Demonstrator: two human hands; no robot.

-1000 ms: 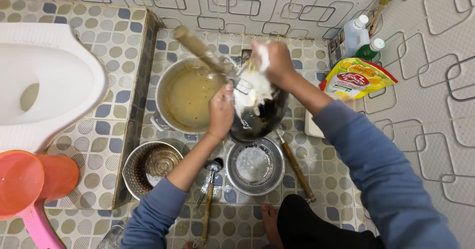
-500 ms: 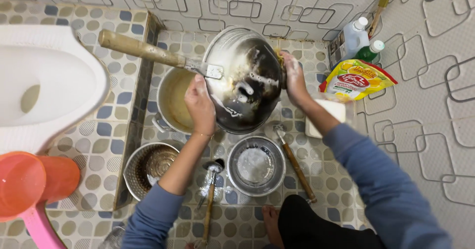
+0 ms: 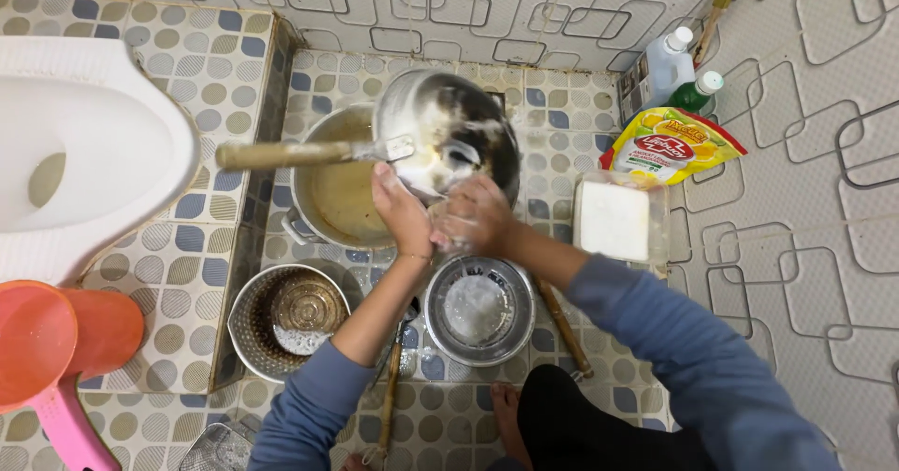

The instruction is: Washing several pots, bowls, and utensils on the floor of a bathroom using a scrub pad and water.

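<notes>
A blackened wok [image 3: 459, 129] with a long wooden handle [image 3: 281, 154] is tilted up over a big pot of murky brown water [image 3: 342, 195]. My left hand [image 3: 401, 211] grips the wok's near rim by the handle joint. My right hand [image 3: 476, 216], wet and soapy, presses against the wok's lower edge; whether it holds a scrubber is hidden by foam. Soap suds streak the wok's dark surface.
Below the hands sit a steel bowl with foam [image 3: 479, 307] and a steamer pot [image 3: 286, 319], with wooden-handled utensils [image 3: 391, 396] beside them. A white soap tub [image 3: 613, 220], a yellow pouch [image 3: 670, 143] and bottles [image 3: 679, 68] stand right. A squat toilet [image 3: 84, 153] and an orange scoop [image 3: 42, 349] are at left.
The wok has turned and dropped lower, its handle swinging down to level. My right hand has moved from the wok's far right rim to its near lower edge, close to my left hand.
</notes>
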